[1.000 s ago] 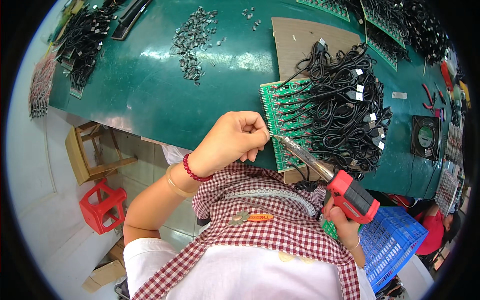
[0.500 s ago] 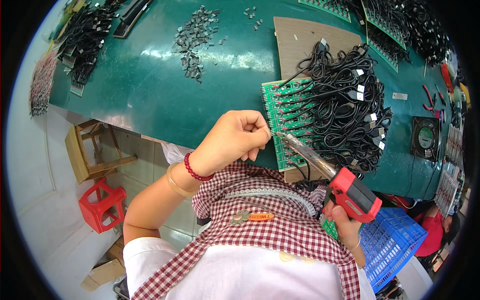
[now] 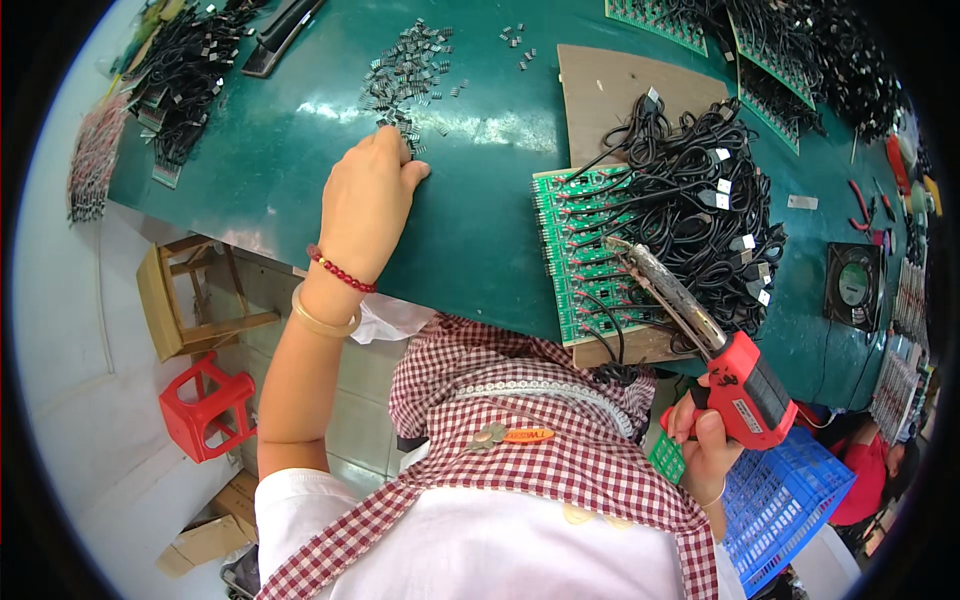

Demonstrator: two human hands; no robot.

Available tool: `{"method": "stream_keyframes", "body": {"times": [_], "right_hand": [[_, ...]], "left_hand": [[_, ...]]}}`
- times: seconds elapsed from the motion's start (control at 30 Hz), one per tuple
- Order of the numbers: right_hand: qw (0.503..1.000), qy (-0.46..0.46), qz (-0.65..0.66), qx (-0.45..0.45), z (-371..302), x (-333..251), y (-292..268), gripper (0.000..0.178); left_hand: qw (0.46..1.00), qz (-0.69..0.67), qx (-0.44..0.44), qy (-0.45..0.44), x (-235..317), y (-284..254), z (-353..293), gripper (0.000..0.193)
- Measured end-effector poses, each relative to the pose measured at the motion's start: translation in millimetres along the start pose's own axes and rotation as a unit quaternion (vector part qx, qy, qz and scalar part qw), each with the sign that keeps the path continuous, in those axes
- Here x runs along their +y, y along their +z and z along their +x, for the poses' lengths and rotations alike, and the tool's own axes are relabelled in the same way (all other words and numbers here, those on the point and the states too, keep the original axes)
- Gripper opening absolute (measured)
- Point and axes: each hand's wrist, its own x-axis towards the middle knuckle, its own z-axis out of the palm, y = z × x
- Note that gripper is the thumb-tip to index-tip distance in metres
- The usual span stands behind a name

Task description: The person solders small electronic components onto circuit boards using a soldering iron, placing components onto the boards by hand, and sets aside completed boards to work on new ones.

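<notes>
My left hand (image 3: pixel 368 200) reaches to the near end of a pile of small black multi-pin connectors (image 3: pixel 410 75). Its fingers are bent together, and what is between the fingertips is hidden. In my right hand (image 3: pixel 712 445) is a red and black soldering gun (image 3: pixel 757 392), its long metal shaft pointing up and left. The shaft's tip hovers over or touches a green circuit board panel (image 3: pixel 580 290); I cannot tell which. Pins line the panel's left edge. Black USB cables (image 3: pixel 690 210) run from the panel and lie coiled on its right side.
A brown wooden board (image 3: pixel 625 85) lies under the panel on the green table (image 3: pixel 270 150). More cable-laden boards (image 3: pixel 775 50) are stacked at far right. A small fan (image 3: pixel 855 285) and red-handled pliers (image 3: pixel 859 205) sit to the right. A blue crate (image 3: pixel 785 500) stands below.
My left hand has moved from the panel's pin edge up and left to the connector pile. The soldering gun has shifted right, its tip moving inward over the panel.
</notes>
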Motion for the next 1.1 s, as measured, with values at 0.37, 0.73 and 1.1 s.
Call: {"method": "stream_keyframes", "body": {"times": [0.37, 0.73, 1.1], "right_hand": [[0.999, -0.030, -0.017, -0.032, 16, -23, 23, 0.040], [0.961, 0.062, -0.215, -0.162, 24, -34, 27, 0.024], [0.961, -0.019, -0.242, -0.129, 18, -18, 20, 0.019]], "left_hand": [[0.733, -0.597, -0.306, -0.113, 78, -30, -40, 0.005], [0.597, -0.676, -0.422, -0.092, 120, -19, -97, 0.004], [0.732, -0.576, -0.363, 0.011, 100, -9, -84, 0.001]]}}
